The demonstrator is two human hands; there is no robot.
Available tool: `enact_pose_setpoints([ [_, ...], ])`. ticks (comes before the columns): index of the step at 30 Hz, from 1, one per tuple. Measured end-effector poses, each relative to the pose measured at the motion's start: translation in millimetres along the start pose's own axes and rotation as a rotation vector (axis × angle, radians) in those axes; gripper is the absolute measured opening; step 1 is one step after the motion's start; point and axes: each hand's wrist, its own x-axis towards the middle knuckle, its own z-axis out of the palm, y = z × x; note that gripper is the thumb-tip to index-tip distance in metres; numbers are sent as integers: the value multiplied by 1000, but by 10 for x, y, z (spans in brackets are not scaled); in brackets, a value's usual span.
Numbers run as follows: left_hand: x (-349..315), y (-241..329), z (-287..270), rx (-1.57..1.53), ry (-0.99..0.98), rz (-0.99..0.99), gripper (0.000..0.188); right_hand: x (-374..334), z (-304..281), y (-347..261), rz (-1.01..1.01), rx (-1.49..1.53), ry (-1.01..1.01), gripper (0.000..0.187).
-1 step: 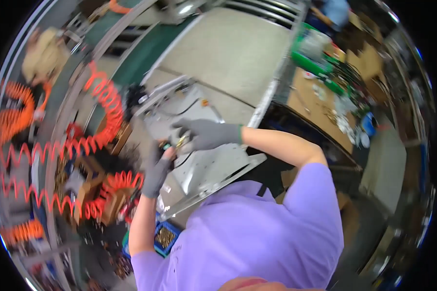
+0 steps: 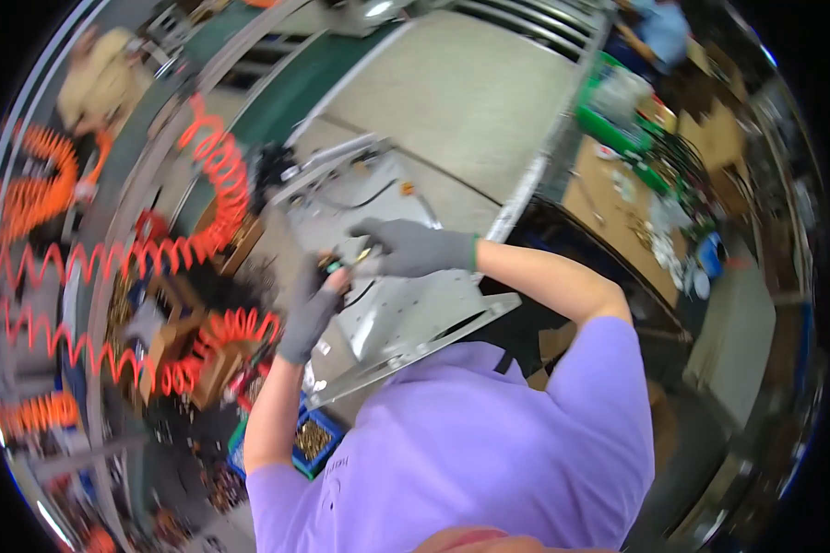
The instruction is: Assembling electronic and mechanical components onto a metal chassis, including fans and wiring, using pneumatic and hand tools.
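In a grey glove with bare fingertips showing, my left hand point(image 2: 312, 315) pinches a small dark part with a green end point(image 2: 331, 265). My right hand point(image 2: 424, 250), in a grey glove with a green cuff, comes in from the right. Its thumb and fingers close on a small brass-coloured piece point(image 2: 365, 254), with the index finger partly extended. Both hands nearly meet above a light-grey sheet-metal panel point(image 2: 406, 309), which lies at an angle in front of me. Black cable point(image 2: 364, 196) curves over the panel near an orange part point(image 2: 407, 188).
Red coiled air hoses point(image 2: 221, 175) hang at the left. Blue bins point(image 2: 314, 437) of small brass-coloured parts stand by my left elbow. Beyond the panel runs a pale conveyor surface point(image 2: 452, 83). At right, a side table point(image 2: 609, 207) holds a green crate point(image 2: 609, 115); a person point(image 2: 655, 41) is behind it.
The whole view has shifted slightly, moving the scene to the right. Both hands keep their pinching positions close together over the panel.
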Motion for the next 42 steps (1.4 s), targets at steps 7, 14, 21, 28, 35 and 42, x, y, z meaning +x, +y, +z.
enact_pose_setpoints([
  [7, -100, -60, -137, -95, 92, -7, 30, 213, 71, 26, -278, 21, -193, 28],
  [14, -128, -155, -276, -182, 72, -26, 30, 384, 19, -134, 96, 0, -355, 33],
  [21, -232, -275, -284, -137, 144, 39, 37, 440, 172, -125, -53, 209, -337, 24],
  [28, -276, -352, -318, -318, 138, 63, 39, 542, 188, -108, -336, -204, -247, 25],
  [35, -282, -272, -503, -488, 171, 57, 32, 808, 46, 104, -613, -202, -38, 24],
  [42, -5, -519, -415, 168, 985, 472, 35, 940, 801, 194, -7, 788, -92, 36],
])
